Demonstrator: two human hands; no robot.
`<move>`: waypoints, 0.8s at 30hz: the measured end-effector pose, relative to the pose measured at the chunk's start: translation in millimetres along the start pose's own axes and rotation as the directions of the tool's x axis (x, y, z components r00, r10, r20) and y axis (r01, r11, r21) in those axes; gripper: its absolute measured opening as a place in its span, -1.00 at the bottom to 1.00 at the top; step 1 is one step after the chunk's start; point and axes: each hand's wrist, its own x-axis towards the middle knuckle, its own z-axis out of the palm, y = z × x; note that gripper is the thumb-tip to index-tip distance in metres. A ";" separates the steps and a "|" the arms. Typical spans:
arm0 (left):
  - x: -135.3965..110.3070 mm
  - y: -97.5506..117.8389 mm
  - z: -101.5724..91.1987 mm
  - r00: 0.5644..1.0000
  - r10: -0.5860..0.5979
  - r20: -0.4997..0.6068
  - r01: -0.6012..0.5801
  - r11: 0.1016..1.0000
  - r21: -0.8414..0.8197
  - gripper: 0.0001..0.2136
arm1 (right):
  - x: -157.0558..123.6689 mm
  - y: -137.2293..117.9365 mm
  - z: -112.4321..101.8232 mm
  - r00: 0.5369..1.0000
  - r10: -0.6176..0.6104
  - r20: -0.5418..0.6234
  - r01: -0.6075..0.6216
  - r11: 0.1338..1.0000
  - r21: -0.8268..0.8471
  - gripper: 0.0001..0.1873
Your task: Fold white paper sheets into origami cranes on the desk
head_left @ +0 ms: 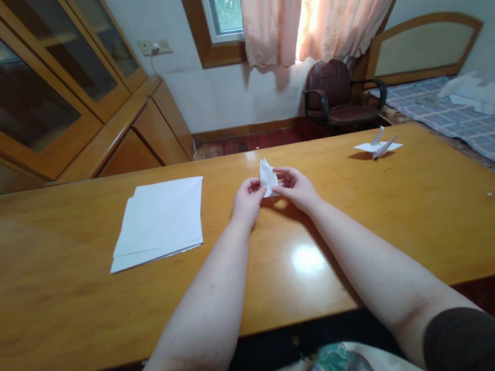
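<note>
A small piece of folded white paper (267, 177) stands upright between my two hands, with narrow points at its top. My left hand (248, 202) pinches its left edge between thumb and fingers. On the other side, my right hand (296, 186) grips the right edge, thumb in front and fingers behind. Both hands are above the middle of the wooden table, near its far edge. What the folds look like at the back of the paper is hidden from me.
A stack of white paper sheets (162, 215) lies left of my hands on the table (81, 302). A folded paper crane (378, 146) sits toward the far right. Beyond the table are a dark chair (331, 92), a bed (467, 110) and a wooden cabinet (124, 130).
</note>
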 end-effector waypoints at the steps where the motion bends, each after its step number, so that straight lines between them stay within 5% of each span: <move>1: -0.7 1.1 0.2 1.000 -0.009 -0.012 0.009 1.000 -0.011 -0.85 | -0.7 -0.5 -0.1 1.000 0.003 0.014 -0.003 1.000 -0.010 -0.42; 8: -6.0 9.0 3.6 0.991 -0.129 0.024 0.130 0.989 -0.074 -0.82 | -1.1 0.0 -1.1 1.000 -0.002 0.013 0.002 0.999 -0.034 -0.44; 16: -4.0 3.2 0.4 0.998 -0.051 0.020 0.051 0.999 0.008 -0.90 | -2.5 -2.3 0.4 0.996 -0.005 -0.092 -0.007 0.992 -0.128 -0.90; 24: -4.4 1.7 -3.6 0.997 0.067 0.037 -0.072 0.985 0.158 -0.89 | -4.3 -8.0 1.8 0.997 0.034 -0.075 -0.037 0.999 -0.032 -0.97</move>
